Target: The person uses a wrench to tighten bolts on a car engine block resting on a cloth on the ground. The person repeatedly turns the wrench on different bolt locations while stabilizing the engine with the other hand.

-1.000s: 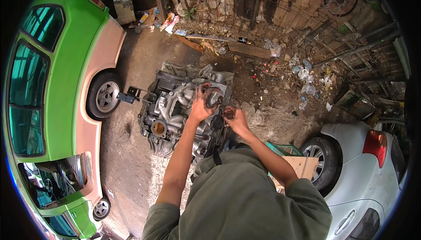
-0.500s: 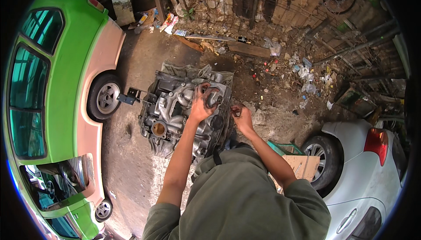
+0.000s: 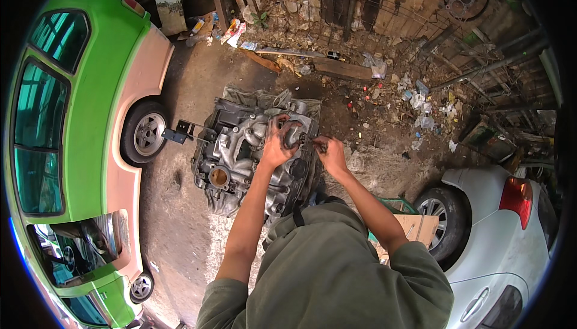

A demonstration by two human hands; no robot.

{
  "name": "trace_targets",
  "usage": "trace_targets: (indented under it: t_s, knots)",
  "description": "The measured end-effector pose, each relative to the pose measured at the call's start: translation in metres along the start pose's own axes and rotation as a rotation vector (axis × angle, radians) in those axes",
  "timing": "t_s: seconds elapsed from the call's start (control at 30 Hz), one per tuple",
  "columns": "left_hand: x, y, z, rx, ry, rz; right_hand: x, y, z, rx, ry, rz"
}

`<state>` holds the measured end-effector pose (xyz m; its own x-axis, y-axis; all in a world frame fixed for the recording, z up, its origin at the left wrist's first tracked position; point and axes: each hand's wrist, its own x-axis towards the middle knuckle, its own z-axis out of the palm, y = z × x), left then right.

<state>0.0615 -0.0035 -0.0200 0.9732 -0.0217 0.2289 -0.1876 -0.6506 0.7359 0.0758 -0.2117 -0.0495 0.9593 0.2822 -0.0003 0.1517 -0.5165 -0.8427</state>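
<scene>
A grey metal car engine (image 3: 229, 111) sits in front of me, with a branching cast intake manifold (image 3: 243, 165) and a round bore (image 3: 219, 177) on its left side. My left hand (image 3: 279, 144), its fingers blackened with grease, is curled around a rounded grey metal fitting (image 3: 293, 133) at the engine's right side. Just to the right of that fitting, my right hand (image 3: 329, 152) has thumb and fingers pinched together at the engine's edge. Whatever the pinch holds, if anything, is too small to make out.
On the left stands a green and pink car (image 3: 90, 124); a silver car (image 3: 481, 221) is at the lower right. Beside my right elbow are a green crate (image 3: 396, 205) and a wooden board (image 3: 423, 227). Rubbish (image 3: 423, 105) and a wooden plank (image 3: 342, 69) lie along the far wall.
My right hand has moved slightly left and up, bringing its fingertips closer to the fitting. My left hand keeps its hold in the same place.
</scene>
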Motion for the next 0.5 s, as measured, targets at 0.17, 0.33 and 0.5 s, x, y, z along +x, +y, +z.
trace_targets:
  t_s: [0.17, 0.33, 0.5]
  knots:
    - [0.000, 0.000, 0.000, 0.007, -0.002, 0.011, -0.015, -0.006, 0.004, 0.128, -0.111, 0.158]
    - [0.001, 0.000, -0.001, 0.025, 0.000, 0.012, -0.034, -0.010, 0.019, 0.283, -0.135, 0.207]
    - [0.001, 0.000, -0.001, -0.020, -0.004, 0.008, -0.023, 0.010, 0.014, 0.257, -0.111, 0.285]
